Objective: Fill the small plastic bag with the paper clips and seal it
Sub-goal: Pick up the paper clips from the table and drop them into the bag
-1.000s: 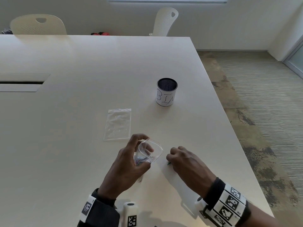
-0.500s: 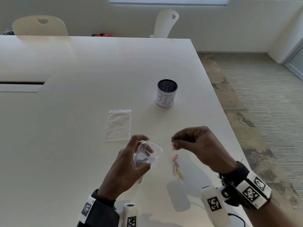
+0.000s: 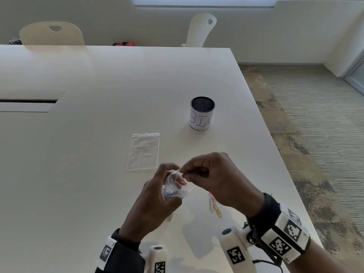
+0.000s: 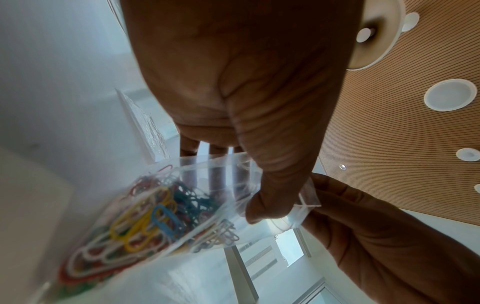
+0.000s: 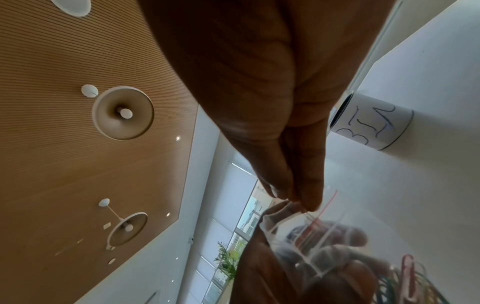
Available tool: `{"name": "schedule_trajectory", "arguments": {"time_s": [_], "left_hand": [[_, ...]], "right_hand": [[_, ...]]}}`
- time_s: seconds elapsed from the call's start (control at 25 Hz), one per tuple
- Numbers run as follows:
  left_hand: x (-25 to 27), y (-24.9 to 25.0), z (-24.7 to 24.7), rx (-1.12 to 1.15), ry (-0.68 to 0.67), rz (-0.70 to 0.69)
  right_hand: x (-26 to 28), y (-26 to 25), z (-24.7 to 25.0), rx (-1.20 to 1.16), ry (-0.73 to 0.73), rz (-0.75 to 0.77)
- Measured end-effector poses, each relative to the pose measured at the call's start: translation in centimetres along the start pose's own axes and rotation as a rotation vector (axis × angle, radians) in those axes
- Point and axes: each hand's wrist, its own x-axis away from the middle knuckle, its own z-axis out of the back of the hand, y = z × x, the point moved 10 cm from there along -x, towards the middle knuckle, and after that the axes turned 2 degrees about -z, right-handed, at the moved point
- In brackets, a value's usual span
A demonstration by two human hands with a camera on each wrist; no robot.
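My left hand (image 3: 167, 172) grips a small clear plastic bag (image 3: 177, 192) just above the table and holds its mouth open. Coloured paper clips (image 4: 145, 222) fill the bag's (image 4: 197, 185) lower part. My right hand (image 3: 184, 173) has its thumb and forefinger pinched together at the bag's rim. A red paper clip (image 5: 328, 202) hangs at those fingertips into the mouth. Three loose clips (image 3: 214, 206) lie on the table under my right wrist. Another clip (image 3: 169, 217) peeks out below my left hand.
A second flat plastic bag (image 3: 143, 151) lies just beyond my hands. A mesh cup labelled BIN (image 3: 202, 113) stands further back right. The table's right edge (image 3: 285, 174) runs close to my right arm. Two chairs stand at the far side.
My right hand lifted a red clip off the table and carried it left to the bag's mouth. The left hand kept the bag still and open.
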Motion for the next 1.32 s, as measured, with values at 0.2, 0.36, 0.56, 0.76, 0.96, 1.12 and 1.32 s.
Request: {"name": "schedule_trajectory", "arguments": {"time_s": [0.2,0.36,0.56,0.76,0.96,1.12,1.32], "left_hand": [[0.0,-0.2,0.0,0.016,0.0,-0.007],[0.1,-0.2,0.1,0.026,0.011,-0.015],[0.0,-0.4,-0.2,0.022,-0.002,-0.006],[-0.1,-0.4,-0.1,0.007,0.003,-0.01],[-0.1,-0.4,-0.2,0.005,-0.001,-0.006],[-0.1,-0.4,-0.3,0.009,-0.001,-0.003],[0.2,-0.3,-0.3,0.021,0.003,-0.003]], "right_hand": [[-0.2,-0.1,1.9,-0.005,0.088,0.009],[0.2,3.8,3.1,0.213,0.12,-0.057],[3.0,9.1,-1.7,0.564,-0.248,-0.125],[4.5,9.3,-0.4,0.495,-0.273,-0.183],[5.5,11.2,-0.7,0.567,-0.292,-0.35],[4.1,10.6,-0.9,0.491,-0.136,-0.292],[3.6,10.1,-0.7,0.481,-0.079,-0.202]]}}
